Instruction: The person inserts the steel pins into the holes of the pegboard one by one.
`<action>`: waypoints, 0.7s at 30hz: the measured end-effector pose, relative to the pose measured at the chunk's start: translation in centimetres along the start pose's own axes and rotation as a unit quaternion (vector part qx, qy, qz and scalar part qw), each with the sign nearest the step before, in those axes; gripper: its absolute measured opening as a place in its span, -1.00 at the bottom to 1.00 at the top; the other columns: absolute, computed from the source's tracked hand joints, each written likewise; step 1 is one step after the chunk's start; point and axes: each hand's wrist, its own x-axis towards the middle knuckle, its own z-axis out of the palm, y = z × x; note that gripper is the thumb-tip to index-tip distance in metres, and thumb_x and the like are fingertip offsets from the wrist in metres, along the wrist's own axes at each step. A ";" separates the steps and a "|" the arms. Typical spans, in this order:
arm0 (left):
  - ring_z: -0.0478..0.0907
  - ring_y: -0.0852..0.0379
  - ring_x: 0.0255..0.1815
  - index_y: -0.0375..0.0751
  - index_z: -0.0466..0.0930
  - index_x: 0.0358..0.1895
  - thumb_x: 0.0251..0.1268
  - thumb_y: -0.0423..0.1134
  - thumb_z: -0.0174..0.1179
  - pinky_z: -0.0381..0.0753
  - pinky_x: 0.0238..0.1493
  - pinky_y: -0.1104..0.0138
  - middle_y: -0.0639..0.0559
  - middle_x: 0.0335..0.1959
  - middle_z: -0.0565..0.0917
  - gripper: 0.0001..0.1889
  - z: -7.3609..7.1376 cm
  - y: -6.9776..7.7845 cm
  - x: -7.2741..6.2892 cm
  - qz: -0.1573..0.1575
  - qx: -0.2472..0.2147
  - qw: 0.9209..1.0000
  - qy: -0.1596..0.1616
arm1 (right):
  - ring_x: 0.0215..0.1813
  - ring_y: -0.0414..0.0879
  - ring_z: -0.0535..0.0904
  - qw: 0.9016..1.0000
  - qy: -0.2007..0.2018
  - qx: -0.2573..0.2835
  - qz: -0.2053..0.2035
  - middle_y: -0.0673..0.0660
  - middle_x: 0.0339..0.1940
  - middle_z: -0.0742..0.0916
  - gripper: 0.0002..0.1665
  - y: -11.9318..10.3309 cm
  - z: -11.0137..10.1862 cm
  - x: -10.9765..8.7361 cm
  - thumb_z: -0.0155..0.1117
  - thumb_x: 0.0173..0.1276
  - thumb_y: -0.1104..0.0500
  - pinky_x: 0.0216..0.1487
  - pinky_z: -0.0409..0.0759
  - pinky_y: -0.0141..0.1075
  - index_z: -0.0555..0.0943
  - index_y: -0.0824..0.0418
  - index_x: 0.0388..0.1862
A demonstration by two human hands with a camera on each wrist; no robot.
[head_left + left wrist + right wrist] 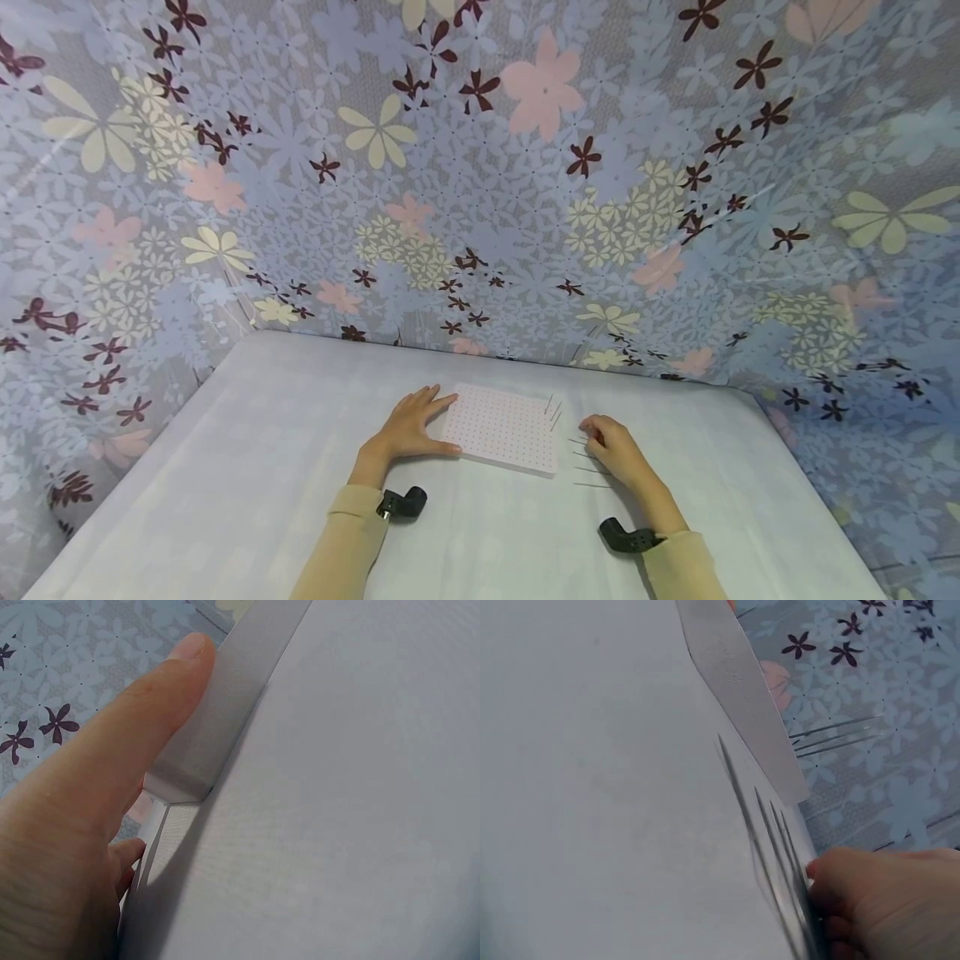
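A white square board (498,429) with a grid of small red dots lies on the table. Three thin metal needles (556,415) stand up from its right side. My left hand (408,427) spans the board's left side with fingers spread, and the thumb lies against the edge in the left wrist view. To the right of the board, several more needles (751,840) lie roughly parallel on the tabletop. My right hand (613,446) is low over them, its fingers bent in toward the thumb. Whether a needle is between those fingertips is hidden.
The table is covered with a white cloth (247,467). Behind and around it hangs a floral curtain (480,208). A black wrist camera mount (405,503) is on the left wrist, another mount (626,537) on the right.
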 end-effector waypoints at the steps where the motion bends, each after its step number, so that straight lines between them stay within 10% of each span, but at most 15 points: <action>1: -0.03 -0.27 0.54 0.08 0.21 0.44 -0.16 0.24 0.41 -0.09 0.53 -0.14 -0.23 0.53 0.06 0.00 0.0 0.0 0.0 0.000 0.000 1.000 0.000 | -0.49 -0.29 0.32 1.000 0.003 0.014 0.010 0.01 -0.54 0.53 -0.79 0.1 0.0 0.0 0.21 0.14 0.43 -0.45 0.34 -0.44 0.62 0.32 -0.21; 7: -0.02 -0.27 0.54 0.07 0.21 0.44 -0.17 0.24 0.41 -0.08 0.53 -0.14 -0.24 0.53 0.07 0.00 0.0 0.1 0.1 0.001 0.001 1.000 0.001 | -0.48 -0.35 0.47 0.991 0.032 0.114 0.060 0.15 -0.45 0.72 -0.74 0.8 -0.6 -0.4 0.39 0.10 0.41 -0.43 0.51 -0.48 0.68 0.32 -0.17; 21: -0.02 -0.28 0.54 0.08 0.20 0.45 -0.16 0.25 0.40 -0.08 0.52 -0.14 -0.24 0.53 0.07 0.00 0.0 0.0 0.0 0.002 0.003 1.000 0.000 | -0.43 -0.40 0.52 0.989 0.050 0.120 0.063 0.21 -0.40 0.75 -0.86 1.0 -0.3 -0.4 0.36 0.14 0.41 -0.34 0.55 -0.51 0.70 0.35 -0.28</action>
